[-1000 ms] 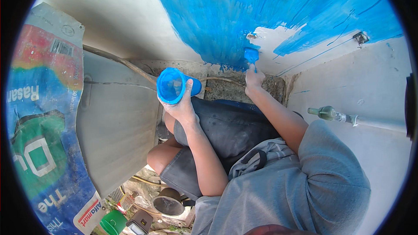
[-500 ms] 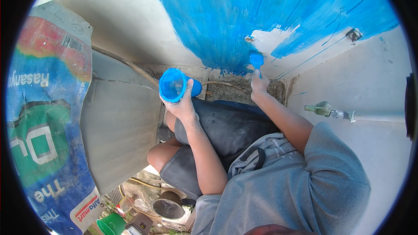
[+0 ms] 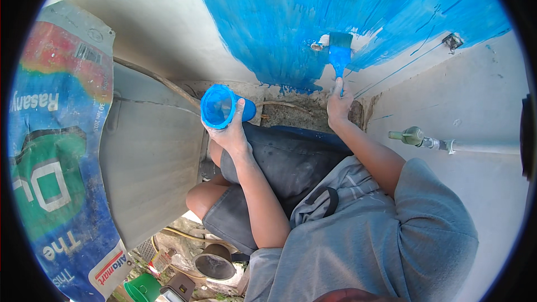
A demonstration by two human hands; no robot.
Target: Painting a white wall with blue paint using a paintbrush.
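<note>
My left hand (image 3: 230,128) is wrapped round a blue plastic cup (image 3: 250,111), tilted so its open mouth shows a blue-smeared inside. A paintbrush (image 3: 339,57) is gripped by its handle in my right hand (image 3: 339,105). Its bristles lie against the wall, over a strip where white still shows between blue areas. Wet-looking blue paint (image 3: 279,17) covers much of the wall (image 3: 151,22) in streaks, with drips at the right. Just left of the bristles is a small hole (image 3: 317,47) in the wall.
A printed banner (image 3: 56,134) hangs at the left beside a grey sheet (image 3: 151,162). On the right wall, a pipe with a green tap (image 3: 413,136) sticks out; a socket box (image 3: 453,41) sits above. A green bucket (image 3: 142,289) and a dark pot (image 3: 215,263) stand low behind me.
My right hand has moved the brush up and slightly right along the wall, and fresh blue covers part of the white patch. The cup in my left hand has shifted slightly left.
</note>
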